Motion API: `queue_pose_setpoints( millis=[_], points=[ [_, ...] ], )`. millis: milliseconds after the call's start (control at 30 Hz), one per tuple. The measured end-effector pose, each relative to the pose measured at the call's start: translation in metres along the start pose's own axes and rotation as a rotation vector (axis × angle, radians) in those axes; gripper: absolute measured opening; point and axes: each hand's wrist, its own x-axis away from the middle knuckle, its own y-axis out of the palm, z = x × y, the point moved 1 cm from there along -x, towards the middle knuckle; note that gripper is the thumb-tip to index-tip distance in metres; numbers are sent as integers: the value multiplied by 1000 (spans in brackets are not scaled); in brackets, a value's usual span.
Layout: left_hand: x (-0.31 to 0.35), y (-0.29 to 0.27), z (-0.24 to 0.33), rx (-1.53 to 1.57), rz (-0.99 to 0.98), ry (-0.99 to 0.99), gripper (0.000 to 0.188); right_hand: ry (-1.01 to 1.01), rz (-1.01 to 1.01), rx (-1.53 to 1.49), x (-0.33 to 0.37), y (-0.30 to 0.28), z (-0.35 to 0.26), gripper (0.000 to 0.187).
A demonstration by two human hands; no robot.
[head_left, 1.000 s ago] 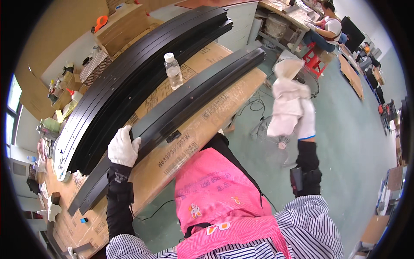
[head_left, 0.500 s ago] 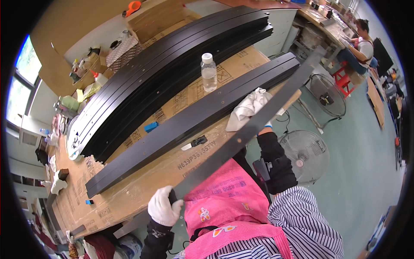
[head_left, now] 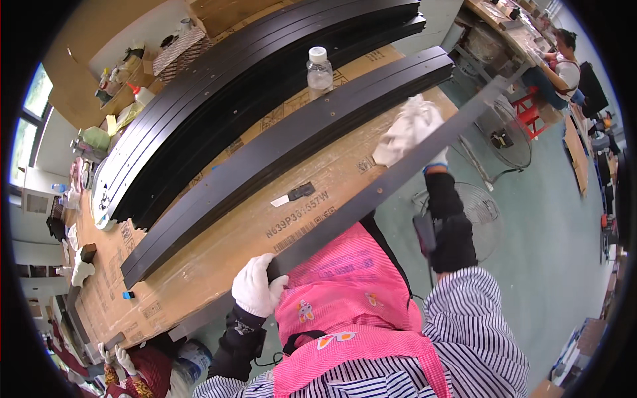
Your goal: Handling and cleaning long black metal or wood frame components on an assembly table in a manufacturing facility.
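A long dark flat strip [head_left: 378, 191] slants across in front of me from lower left to upper right. My left hand [head_left: 256, 286], in a white glove, is closed around its near end. Partly hidden behind the strip, my white-gloved right hand [head_left: 437, 158] is closed on a white cloth [head_left: 403, 132], which bunches over the strip's far side. Glove and cloth blend, so the fingers are hard to separate. On the cardboard-covered table [head_left: 232, 242] lies a utility knife [head_left: 294, 194], blade bare, between the strip and a stack of dark curved strips [head_left: 279, 149].
A larger stack of curved dark strips [head_left: 219, 99] fills the table's back. A clear bottle [head_left: 319, 74] stands between the stacks. Floor fans [head_left: 481, 215] stand at right. One co-worker [head_left: 564, 73] sits far right; another's gloved hands [head_left: 118, 358] show lower left.
My right hand and the cloth have moved up and to the right along the strip. My left hand keeps its hold. The view has shifted slightly, and the lower-left co-worker's hands show more.
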Motion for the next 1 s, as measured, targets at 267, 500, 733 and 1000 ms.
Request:
queue_pose_setpoints(
  millis=[267,500,733,1000],
  points=[
    [5,4,-7,-18,-32,-60,52,-309,5,16,51,-24,-78,35],
    [-7,6,-10,-113,-33,-31,48,522,388,-401,138,-83,-17,33],
    [-31,33,-36,-363,-5,161,54,-195,113,-399,114,-97,-193,26],
    [-15,39,-56,-199,-33,136,53,-51,-209,215,32,-69,-103,31]
  ],
)
